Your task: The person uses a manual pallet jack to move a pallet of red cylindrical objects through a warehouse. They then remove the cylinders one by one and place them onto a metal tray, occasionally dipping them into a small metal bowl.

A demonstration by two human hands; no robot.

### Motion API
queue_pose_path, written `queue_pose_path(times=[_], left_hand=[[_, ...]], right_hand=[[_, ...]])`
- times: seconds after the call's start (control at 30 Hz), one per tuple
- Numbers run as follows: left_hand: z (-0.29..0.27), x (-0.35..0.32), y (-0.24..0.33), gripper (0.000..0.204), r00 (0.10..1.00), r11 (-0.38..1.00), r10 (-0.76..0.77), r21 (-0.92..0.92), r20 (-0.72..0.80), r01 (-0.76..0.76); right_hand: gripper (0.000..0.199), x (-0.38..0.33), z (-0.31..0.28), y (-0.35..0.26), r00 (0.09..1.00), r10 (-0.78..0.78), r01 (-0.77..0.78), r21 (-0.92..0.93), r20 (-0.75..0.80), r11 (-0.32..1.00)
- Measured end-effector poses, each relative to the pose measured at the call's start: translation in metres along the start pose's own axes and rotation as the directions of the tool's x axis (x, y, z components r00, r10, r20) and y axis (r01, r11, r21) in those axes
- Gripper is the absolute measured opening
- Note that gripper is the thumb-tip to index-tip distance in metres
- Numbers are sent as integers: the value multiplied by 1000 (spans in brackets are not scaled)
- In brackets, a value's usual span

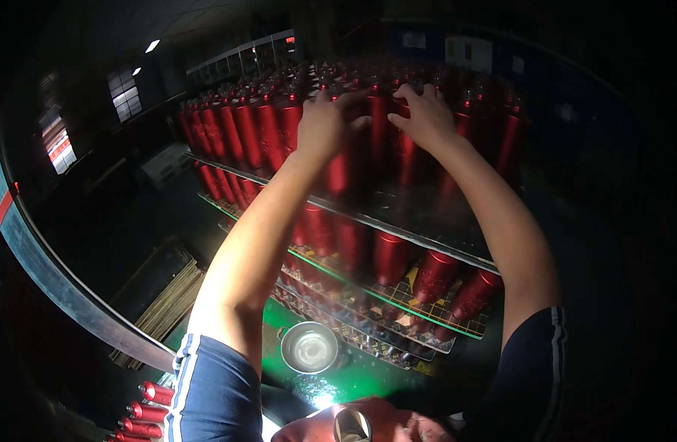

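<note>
Both my arms stretch forward over the top shelf of a rack, which is crowded with upright, shiny red bottles with clear, narrow tops. My left hand (326,127) hovers at the top of a red bottle (340,171) in the front row, its thumb and forefinger parted. To its right, my right hand (424,119) is beside the neck of another red bottle (408,158), thumb and fingers curved and spread. Between the hands stands one more red bottle (379,132). Contact between fingertips and bottles is hard to make out. Neither hand visibly grips a bottle.
Lower tiers hold more red bottles (392,258), some tilted, above a green-edged grid shelf (405,303). A metal bowl (309,347) sits on the green surface below. Flat boards (169,295) are stacked at left. Several red bottles (148,412) lie at lower left, near a curved metal edge (51,269).
</note>
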State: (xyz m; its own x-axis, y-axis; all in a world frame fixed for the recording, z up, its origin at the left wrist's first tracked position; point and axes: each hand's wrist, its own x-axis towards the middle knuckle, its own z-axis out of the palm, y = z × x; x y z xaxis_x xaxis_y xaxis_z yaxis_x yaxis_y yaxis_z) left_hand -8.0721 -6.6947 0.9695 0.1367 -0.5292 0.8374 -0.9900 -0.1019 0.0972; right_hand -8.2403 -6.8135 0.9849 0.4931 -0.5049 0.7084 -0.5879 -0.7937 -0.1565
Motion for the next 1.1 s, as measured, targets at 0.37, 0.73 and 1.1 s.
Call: queue_pose_path(times=[0.37, 0.73, 1.1], left_hand=[[-60, -117, -12, 52, 914, 889, -82, -444, -398, -113], [-116, -335, -100, 47, 480, -296, -801, -934, 357, 200], [3, -537, -197, 63, 86, -914, -372, -349, 924, -209]], right_hand=[[50, -34, -7, 6, 976, -129, 145, 82, -175, 986], [50, -191, -42, -98, 972, 210, 59, 975, -105, 213], [49, -289, 202, -208, 295, -152, -518, 24, 943, -855]])
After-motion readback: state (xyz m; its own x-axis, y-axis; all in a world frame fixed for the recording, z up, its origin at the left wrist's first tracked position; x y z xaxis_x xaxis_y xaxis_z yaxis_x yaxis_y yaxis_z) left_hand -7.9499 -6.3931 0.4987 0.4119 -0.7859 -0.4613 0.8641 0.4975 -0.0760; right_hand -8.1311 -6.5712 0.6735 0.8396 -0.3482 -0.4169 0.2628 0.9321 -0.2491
